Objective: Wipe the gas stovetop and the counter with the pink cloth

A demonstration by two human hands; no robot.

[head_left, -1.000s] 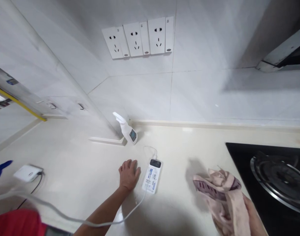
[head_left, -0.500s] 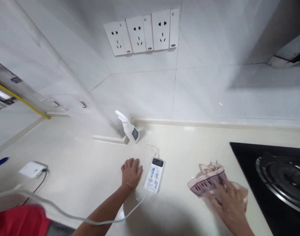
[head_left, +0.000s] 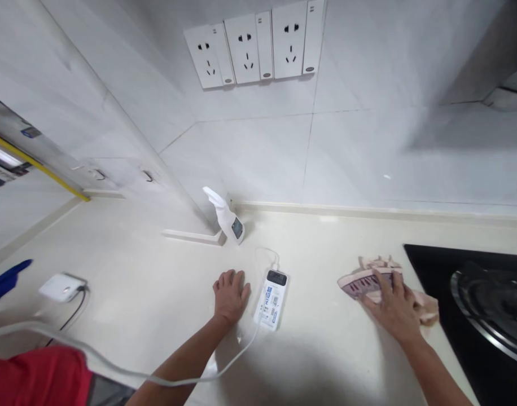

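Observation:
My right hand [head_left: 389,307] lies flat with fingers spread on a pink cloth [head_left: 366,279], pressing it against the cream countertop [head_left: 157,293] just left of the black hob [head_left: 474,304]. My left hand [head_left: 229,296] rests on the counter with its fingers curled under, holding nothing that I can see. Right beside it lies a white power bank [head_left: 272,299] with a white cable [head_left: 114,369] running off toward the lower left.
A white spray bottle [head_left: 227,221] stands at the wall corner behind the power bank. Three wall sockets [head_left: 258,48] are above. A white adapter [head_left: 60,286] with a black cord lies at the left, near a blue object [head_left: 4,279].
My right hand brought the cloth down from the air onto the counter and slid it away toward the hob's edge. The left hand stayed in place.

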